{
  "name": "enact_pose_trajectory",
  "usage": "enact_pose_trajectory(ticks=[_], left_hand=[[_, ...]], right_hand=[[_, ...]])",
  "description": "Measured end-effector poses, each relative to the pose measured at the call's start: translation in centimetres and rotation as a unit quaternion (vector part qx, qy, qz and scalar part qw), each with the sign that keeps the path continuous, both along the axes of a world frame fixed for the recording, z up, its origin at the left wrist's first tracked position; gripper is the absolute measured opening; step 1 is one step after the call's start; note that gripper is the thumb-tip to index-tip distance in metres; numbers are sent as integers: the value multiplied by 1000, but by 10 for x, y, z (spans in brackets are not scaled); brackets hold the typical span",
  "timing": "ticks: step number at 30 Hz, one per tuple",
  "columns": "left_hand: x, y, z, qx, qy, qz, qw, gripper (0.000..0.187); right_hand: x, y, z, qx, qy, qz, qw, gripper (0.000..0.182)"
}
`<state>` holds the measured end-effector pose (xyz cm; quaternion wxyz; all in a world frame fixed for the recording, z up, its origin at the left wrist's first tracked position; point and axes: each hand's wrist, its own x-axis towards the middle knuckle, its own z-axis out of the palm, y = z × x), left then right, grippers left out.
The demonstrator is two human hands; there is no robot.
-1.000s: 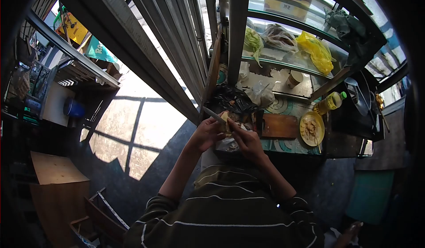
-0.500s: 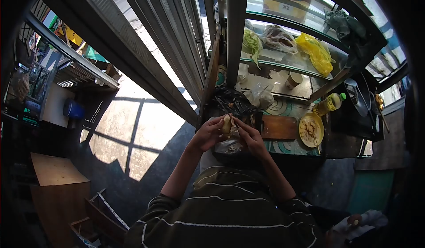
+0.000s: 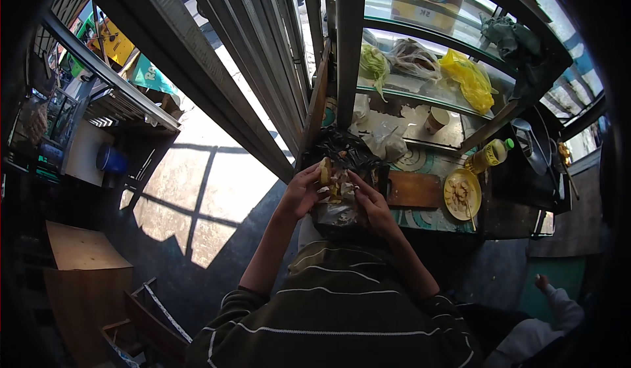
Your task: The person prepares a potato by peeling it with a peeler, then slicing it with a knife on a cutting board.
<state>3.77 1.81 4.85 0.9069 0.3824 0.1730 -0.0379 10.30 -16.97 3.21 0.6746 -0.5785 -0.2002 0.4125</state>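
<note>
My left hand (image 3: 302, 192) holds a small pale yellowish piece (image 3: 325, 171) upright between thumb and fingers. Close by on the right, my right hand (image 3: 372, 204) has its fingers bent together; what it grips is too small and dark to name. Between and below the hands lies a clear plastic bag (image 3: 340, 211) with pale and yellow scraps. A black plastic bag (image 3: 335, 146) sits just beyond them. Right of my right hand is a brown wooden board (image 3: 414, 190), then a yellow plate (image 3: 474, 204) with pale slices and a utensil.
An oil bottle (image 3: 490, 155) with a green cap stands beyond the plate, near a dark wok (image 3: 526, 146). A glass case holds lettuce (image 3: 374, 64) and a yellow bag (image 3: 468, 79). Metal shutters (image 3: 256, 46) rise at left. Another person's arm (image 3: 562, 307) shows at lower right.
My hands have moved apart, and the pale piece has shifted left with my left hand. The other person's hand at lower right has moved further right and up.
</note>
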Motion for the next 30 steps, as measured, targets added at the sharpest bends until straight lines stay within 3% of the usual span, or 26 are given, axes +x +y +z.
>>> enact_pose_trajectory(ticks=[1, 3, 13, 16, 18, 21, 30], left_hand=[[0, 0, -1, 6, -2, -1, 1000, 37], [2, 0, -6, 11, -7, 0, 1000, 38], [0, -9, -12, 55, -22, 9, 998, 40], [-5, -7, -12, 67, 1, -14, 998, 39], [-7, -6, -24, 73, 5, -15, 997, 38], [-11, -8, -25, 70, 7, -7, 998, 31], [-17, -9, -18, 3, -11, 8, 1000, 25]], right_hand=[[0, 1, -1, 0, -1, 1, 1000, 43], [-1, 6, -2, -26, -110, -46, 993, 42], [3, 9, -6, -95, -106, -56, 988, 42], [-1, 12, 6, -73, -208, -64, 973, 44], [-1, 14, 10, -111, -378, -39, 918, 49], [0, 18, 13, -132, -436, -20, 890, 52], [0, 21, 18, -144, -425, 12, 893, 54]])
